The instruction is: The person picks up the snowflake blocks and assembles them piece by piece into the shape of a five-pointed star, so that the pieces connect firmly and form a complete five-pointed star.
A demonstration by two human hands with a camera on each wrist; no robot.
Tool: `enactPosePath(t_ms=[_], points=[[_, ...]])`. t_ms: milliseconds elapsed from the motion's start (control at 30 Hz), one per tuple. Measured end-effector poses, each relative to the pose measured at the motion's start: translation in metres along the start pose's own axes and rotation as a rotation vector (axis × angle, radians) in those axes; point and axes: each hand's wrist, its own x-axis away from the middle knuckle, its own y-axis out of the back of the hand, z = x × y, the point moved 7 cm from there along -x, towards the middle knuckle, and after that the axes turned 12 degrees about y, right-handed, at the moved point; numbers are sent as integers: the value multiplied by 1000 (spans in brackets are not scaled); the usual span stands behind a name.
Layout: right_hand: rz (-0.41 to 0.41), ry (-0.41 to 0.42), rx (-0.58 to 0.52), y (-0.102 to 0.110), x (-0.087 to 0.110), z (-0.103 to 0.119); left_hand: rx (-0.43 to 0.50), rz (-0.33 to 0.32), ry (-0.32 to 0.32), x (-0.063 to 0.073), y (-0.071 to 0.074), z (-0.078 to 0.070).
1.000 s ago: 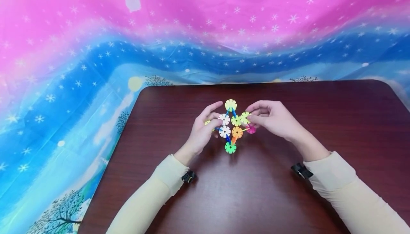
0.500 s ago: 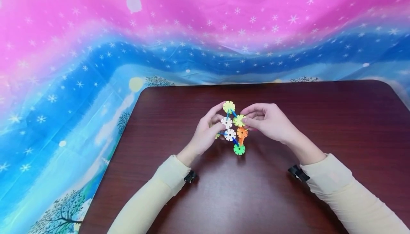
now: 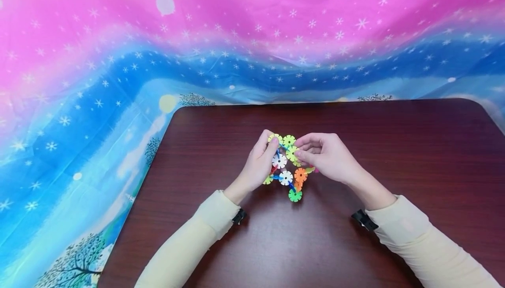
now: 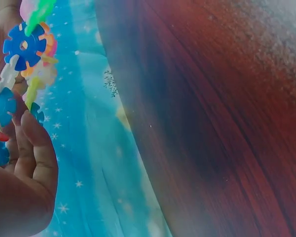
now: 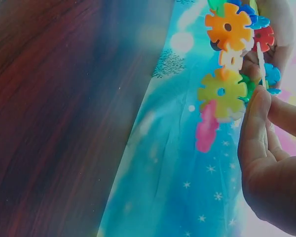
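Both hands hold one linked structure of notched plastic snowflake discs above the table. My left hand (image 3: 256,163) grips it at the upper left, thumb on a yellow disc. On the right side, my right hand (image 3: 327,154) pinches a yellow-green disc (image 3: 292,152) between thumb and fingers. Lower down hang two white discs, an orange disc (image 3: 300,174) and a green disc (image 3: 295,195) at the bottom. In the left wrist view, blue discs (image 4: 25,47) lie beside the left fingers. A pink disc (image 5: 206,127) sticks out below a yellow one in the right wrist view.
A dark reddish-brown wooden table (image 3: 394,147) with rounded corners spreads under the hands. Behind it and at its left hangs a pink and blue cloth (image 3: 252,60) with snowflakes. A dark strap device (image 3: 364,220) sits at the right cuff, another (image 3: 239,216) at the left.
My left thumb has shifted from a white disc up to the top yellow disc. The structure has tilted and dropped slightly toward me. My right hand has moved left and lower.
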Motion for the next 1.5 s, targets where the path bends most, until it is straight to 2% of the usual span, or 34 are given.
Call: enactPosePath(t_ms=[200,467,567,633,700,800,867,1000,1167,1400,1500], points=[[-12,5,-26,-1,2,-1,32,39,-12,0,-5,-1],[13,8,-29,4,6,0,159,187,-8,3,-11,6],[-6,45,37,13,5,5,176,240,-7,4,-13,5],[20,77,103,18,1,7,186,282,2,4,-14,4],[103,75,127,15,-5,4,184,326,7,5,-16,3],[300,31,45,3,-7,-7,196,378,10,8,-18,1],[367,-22,-40,-2,-4,-15,200,392,14,8,-18,1],[339,-52,-145,1,2,-22,192,367,31,5,-14,3],[322,-51,-205,0,4,-23,172,332,35,2,-7,5],[392,-49,-282,-14,-4,-27,160,407,31,5,-10,3],[371,-37,-309,-13,-5,-26,142,411,29,5,-8,2]])
